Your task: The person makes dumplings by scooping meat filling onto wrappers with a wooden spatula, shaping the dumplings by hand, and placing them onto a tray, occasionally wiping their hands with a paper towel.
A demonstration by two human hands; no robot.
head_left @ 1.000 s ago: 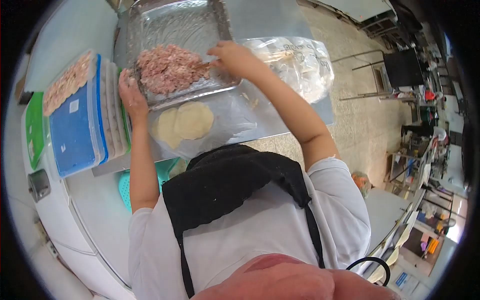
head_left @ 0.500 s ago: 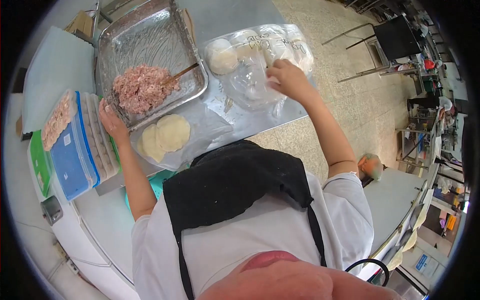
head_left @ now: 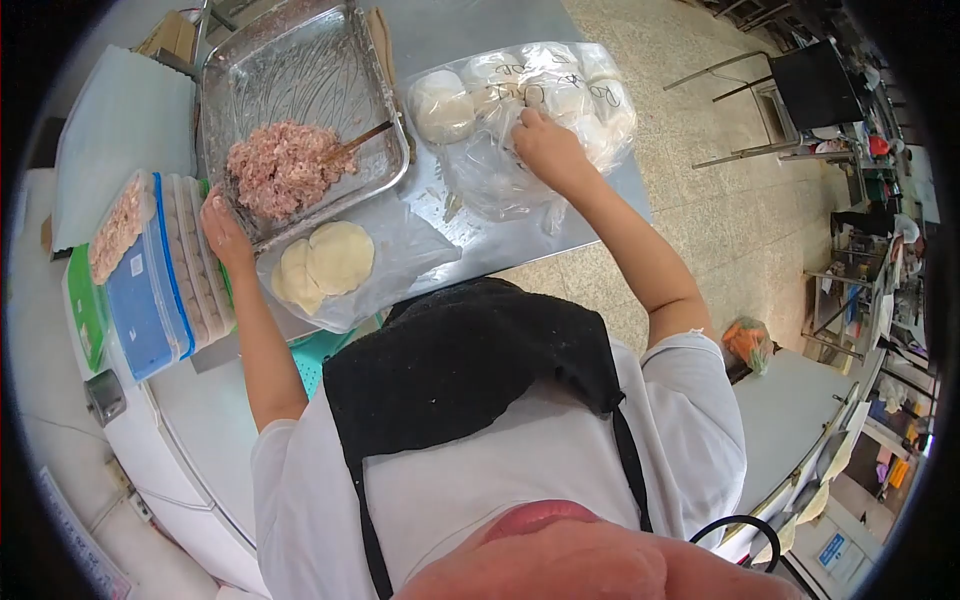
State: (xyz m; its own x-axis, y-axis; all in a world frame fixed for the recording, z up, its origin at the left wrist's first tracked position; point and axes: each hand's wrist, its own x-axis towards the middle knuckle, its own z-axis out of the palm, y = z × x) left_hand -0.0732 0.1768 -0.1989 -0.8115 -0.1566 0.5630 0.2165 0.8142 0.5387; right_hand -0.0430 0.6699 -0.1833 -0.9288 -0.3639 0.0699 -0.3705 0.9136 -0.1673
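Note:
My right hand (head_left: 548,150) has its fingers closed on the clear plastic bag (head_left: 490,190), which has handwriting on it and holds stacks of round dough wrappers (head_left: 443,108). At the near left corner of the metal tray (head_left: 395,175), my left hand (head_left: 226,228) lies with fingers stretched out, against or very close to the tray's side. A mound of pink minced meat (head_left: 285,170) sits in the tray, with a brown stick-like utensil (head_left: 360,140) leaning out of it. Several loose round wrappers (head_left: 340,257) overlap on a plastic sheet (head_left: 415,245) in front of the tray.
Left of the tray stand blue-lidded plastic boxes (head_left: 150,295) with rounded pieces inside, a green lid (head_left: 85,300) beside them. The metal table (head_left: 625,190) ends just right of the bag. A black chair (head_left: 815,85) stands on the floor farther right.
My right hand has moved slightly left and up across the bag, and the plastic under it has shifted. My left hand stays by the tray corner. The view has tilted slightly.

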